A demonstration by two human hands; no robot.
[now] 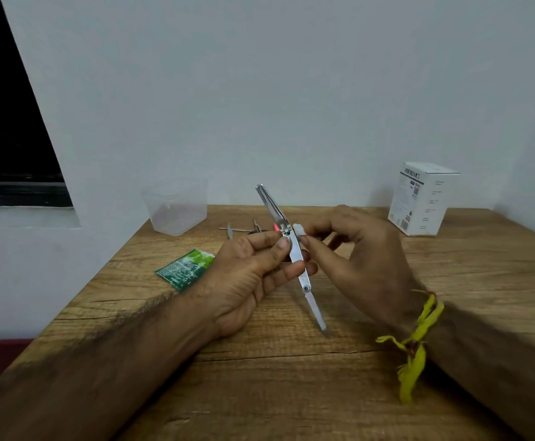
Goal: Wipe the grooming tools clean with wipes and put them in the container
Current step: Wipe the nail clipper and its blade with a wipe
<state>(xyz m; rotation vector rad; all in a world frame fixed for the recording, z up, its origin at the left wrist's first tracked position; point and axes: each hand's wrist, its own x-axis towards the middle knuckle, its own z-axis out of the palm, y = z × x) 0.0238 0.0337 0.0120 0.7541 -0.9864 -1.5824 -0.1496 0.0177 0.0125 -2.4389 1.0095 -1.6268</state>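
Observation:
My left hand pinches a steel nail clipper around its middle, held above the table. The clipper's lever stands swung up and its file blade points down toward me. My right hand pinches a small white wipe against the clipper near its head. A clear plastic container stands upright at the table's back left. Several other metal grooming tools lie on the table behind my hands. A green wipe sachet lies flat to the left of my left hand.
A white cardboard box stands at the back right of the wooden table. A white wall runs behind the table, with a dark window at the far left. A yellow thread is tied round my right wrist.

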